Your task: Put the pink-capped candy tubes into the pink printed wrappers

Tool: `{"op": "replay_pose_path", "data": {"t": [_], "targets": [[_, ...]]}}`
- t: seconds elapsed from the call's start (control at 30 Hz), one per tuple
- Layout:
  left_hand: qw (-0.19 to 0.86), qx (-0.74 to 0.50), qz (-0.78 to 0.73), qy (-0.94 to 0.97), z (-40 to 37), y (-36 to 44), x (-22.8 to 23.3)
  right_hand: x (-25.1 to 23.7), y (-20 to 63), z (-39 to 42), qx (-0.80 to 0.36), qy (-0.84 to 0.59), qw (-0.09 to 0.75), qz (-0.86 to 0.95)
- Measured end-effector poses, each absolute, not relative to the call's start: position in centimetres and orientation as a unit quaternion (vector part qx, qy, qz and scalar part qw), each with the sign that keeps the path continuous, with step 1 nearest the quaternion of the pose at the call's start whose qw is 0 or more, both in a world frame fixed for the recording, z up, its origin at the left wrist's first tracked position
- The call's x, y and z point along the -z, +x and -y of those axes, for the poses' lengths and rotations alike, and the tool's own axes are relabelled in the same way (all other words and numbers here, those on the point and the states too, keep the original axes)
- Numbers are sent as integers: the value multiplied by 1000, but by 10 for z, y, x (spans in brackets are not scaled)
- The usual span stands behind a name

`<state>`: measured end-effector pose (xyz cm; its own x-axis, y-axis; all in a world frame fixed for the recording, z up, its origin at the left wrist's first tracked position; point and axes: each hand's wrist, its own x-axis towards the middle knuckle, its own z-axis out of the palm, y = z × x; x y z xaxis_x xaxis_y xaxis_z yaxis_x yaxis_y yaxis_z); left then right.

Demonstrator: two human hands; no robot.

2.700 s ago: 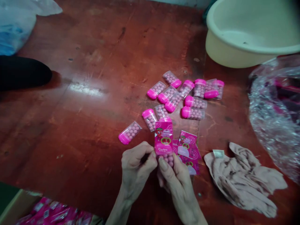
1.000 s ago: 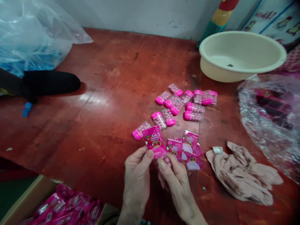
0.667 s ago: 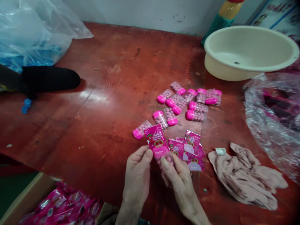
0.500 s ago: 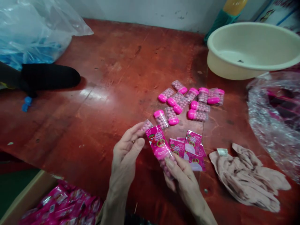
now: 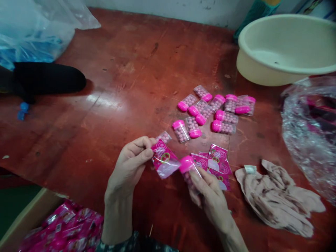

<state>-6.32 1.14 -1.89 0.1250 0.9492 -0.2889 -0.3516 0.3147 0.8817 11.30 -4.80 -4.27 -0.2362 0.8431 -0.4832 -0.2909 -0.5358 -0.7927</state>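
My left hand (image 5: 131, 159) pinches the upper left corner of a pink printed plastic sleeve (image 5: 164, 159), whose lower end is clear. In my right hand (image 5: 207, 189) is a clear candy container (image 5: 189, 175) with a pink cap, filled with small pink balls; its cap is beside the sleeve's right edge. Just beyond my left fingers, another candy container (image 5: 164, 136) lies partly hidden behind the sleeve. Several similar pink-capped containers (image 5: 181, 131) lie farther back on the table. Flat printed sleeves (image 5: 218, 157) are spread beyond my right hand.
A crumpled beige cloth (image 5: 278, 199) lies at right, near a clear plastic bag (image 5: 301, 140). A cream basin (image 5: 262, 75) stands at the back right. At lower left is a carton (image 5: 28, 217) of pink packets. A black-covered object (image 5: 49, 78) extends in from the left.
My left hand has taken the sleeve by its corner and pulled it leftward, off the cap of the container in my right hand. The container formerly by my left fingers now lies behind them.
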Motion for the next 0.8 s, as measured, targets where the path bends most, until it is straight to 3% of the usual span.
{"op": "replay_pose_path", "data": {"t": [0.27, 0.4, 0.6, 0.8], "targets": [[652, -471, -498, 325, -11, -51, 23, 40, 110, 45, -702, -514, 370, 326], [635, -503, -502, 303, -12, -54, 24, 37, 109, 49, -572, -615, 323, 436], [592, -531, -515, 319, -9, -56, 27, 25, 117, 51, -381, -708, 321, 500], [564, -527, -506, 386, 8, -41, 25, 21, 102, 40, -448, -646, 449, 425]]}}
